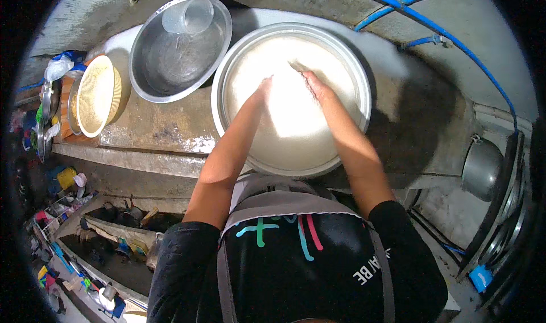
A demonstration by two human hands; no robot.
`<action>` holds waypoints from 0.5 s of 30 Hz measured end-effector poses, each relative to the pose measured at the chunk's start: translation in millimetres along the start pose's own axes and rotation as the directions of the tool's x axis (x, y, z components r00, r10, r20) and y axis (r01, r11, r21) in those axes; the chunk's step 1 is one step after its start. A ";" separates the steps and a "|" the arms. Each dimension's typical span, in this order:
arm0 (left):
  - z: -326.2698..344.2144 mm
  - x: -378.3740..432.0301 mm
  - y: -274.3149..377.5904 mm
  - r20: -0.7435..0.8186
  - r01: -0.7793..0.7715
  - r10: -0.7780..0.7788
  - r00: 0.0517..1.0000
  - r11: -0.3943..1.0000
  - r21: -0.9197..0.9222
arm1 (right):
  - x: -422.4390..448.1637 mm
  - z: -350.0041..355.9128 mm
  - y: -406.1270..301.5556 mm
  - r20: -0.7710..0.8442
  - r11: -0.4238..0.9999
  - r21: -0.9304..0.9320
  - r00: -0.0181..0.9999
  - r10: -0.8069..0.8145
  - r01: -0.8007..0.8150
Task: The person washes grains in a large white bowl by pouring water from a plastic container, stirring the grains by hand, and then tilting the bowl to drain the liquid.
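Note:
Both my hands are inside a large round metal pot (363,109) that holds cloudy, whitish liquid (294,154). My left hand (266,85) reaches in from the left, its fingers lost in glare and liquid. Facing it is my right hand (316,85), with small white bits along its inner edge. Between the two hands lies a bright white mass (292,99), possibly wet grains; the strong light washes out its detail. Whether the fingers grip any of it cannot be told.
Left of the pot, a metal basin (170,62) holds a clear plastic container (187,15). Farther left, a cream plastic colander (96,96) leans on its side. Blue pipes (409,7) run along the wall. A metal pot (483,167) hangs at right.

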State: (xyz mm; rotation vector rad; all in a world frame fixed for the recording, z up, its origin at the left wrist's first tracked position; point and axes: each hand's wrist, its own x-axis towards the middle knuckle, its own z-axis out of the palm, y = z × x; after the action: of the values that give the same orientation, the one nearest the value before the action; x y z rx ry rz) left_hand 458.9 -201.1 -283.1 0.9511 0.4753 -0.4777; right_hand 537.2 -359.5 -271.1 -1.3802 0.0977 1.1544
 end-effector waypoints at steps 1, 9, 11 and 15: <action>-18.6 -1.2 -14.1 -0.190 0.094 -0.109 0.976 0.992 -0.087 | -11.2 33.3 -2.5 -0.036 0.989 0.125 0.996 0.082 -0.077; 10.1 3.0 -7.4 0.041 -0.205 0.522 0.852 0.260 0.943 | -8.0 6.9 6.0 -0.142 0.922 -0.381 0.981 -0.134 0.071; 0.3 -28.8 9.8 -0.125 0.144 0.345 0.930 -0.031 0.989 | -32.2 34.1 -4.0 -0.149 0.480 -0.873 0.892 -0.427 0.084; -45.4 -37.0 3.9 0.066 -0.034 0.033 0.997 -0.597 0.802 | -48.0 11.2 -8.6 -0.334 0.305 -0.929 0.828 -0.450 -0.209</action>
State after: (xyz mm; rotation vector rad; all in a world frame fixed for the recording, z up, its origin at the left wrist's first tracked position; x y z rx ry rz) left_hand 423.8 -154.0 -281.7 3.0354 -0.3733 -0.8604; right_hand 513.3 -376.2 -230.5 -2.7682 -0.3850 0.5360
